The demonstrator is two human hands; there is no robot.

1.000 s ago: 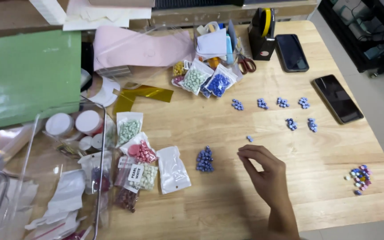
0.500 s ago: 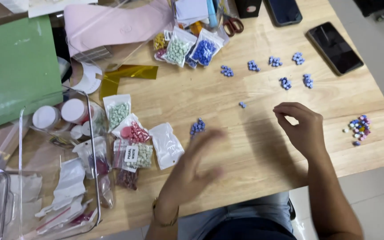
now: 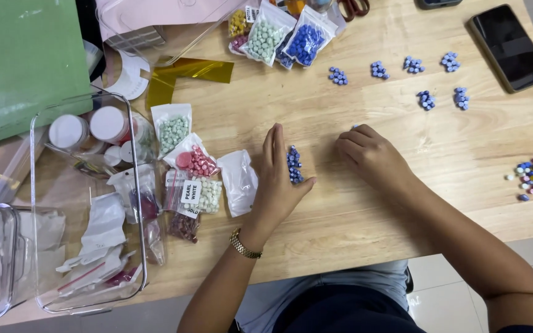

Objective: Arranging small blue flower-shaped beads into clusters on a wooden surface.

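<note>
From the head camera, looking down on a wooden bench (image 3: 365, 216), the left hand (image 3: 277, 179) lies flat and edge-on with its fingers straight and together, released and holding nothing. Its palm side presses against a small heap of blue beads (image 3: 293, 164), which sits on the bench just right of the fingers, with the thumb curling under the heap's near end. The right hand (image 3: 371, 154) rests a little further right, knuckles up and fingers curled loosely inward; whether it pinches anything cannot be told, though a single blue bead (image 3: 355, 126) peeks out at its far edge.

Farther back and to the right, six small clusters of blue beads (image 3: 413, 63) are laid out in two rows, well apart from both hands. A dark phone (image 3: 510, 46) lies at the far right corner. Near the right edge sits a mixed-colour bead pile (image 3: 530, 174). Left of the left hand lie small clear bags (image 3: 195, 165) of beads, one empty bag (image 3: 240, 182) just beside the wrist. At the far left stands a clear plastic bin (image 3: 87, 203) with white-capped jars.
</note>
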